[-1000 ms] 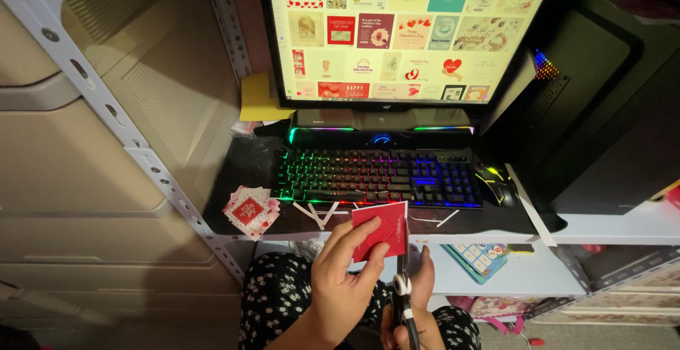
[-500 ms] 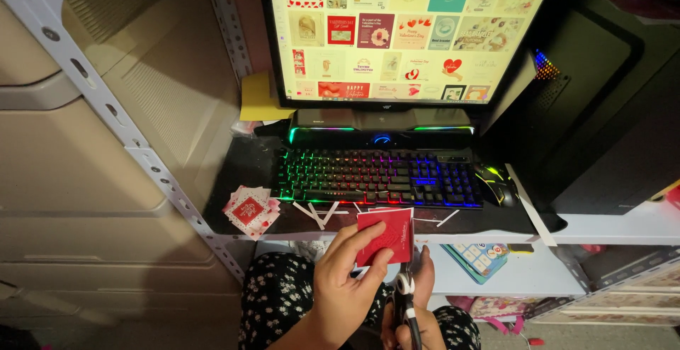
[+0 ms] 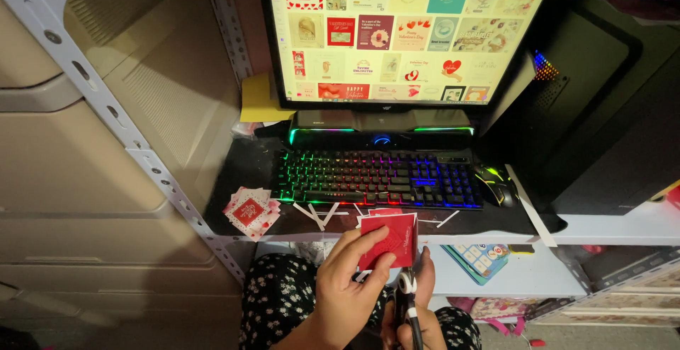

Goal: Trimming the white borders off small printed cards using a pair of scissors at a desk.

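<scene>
Here the left hand (image 3: 347, 293) pinches a small red card (image 3: 388, 242) between thumb and fingers, holding it up just in front of the desk edge (image 3: 602, 231), below the lit keyboard (image 3: 375, 178). The right hand (image 3: 414, 318) is closed around the handles of a pair of scissors (image 3: 405, 295), whose blades point up toward the card's lower edge; whether the blades already bite into the paper is hard to tell from this angle. The step in hand looks like trimming the red card, with thin white paper strips (image 3: 319, 214) lying on the dark desk mat (image 3: 234, 180) as offcuts. A small stack of finished cards (image 3: 249, 210) sits well to the left of the keyboard. A clean cut would call for the left fingers to keep the card taut and clear of the blades while the scissors follow its border. The monitor (image 3: 404, 45) above shows a grid of card designs, and a mouse (image 3: 496, 185) rests beside the keyboard's right end.
</scene>
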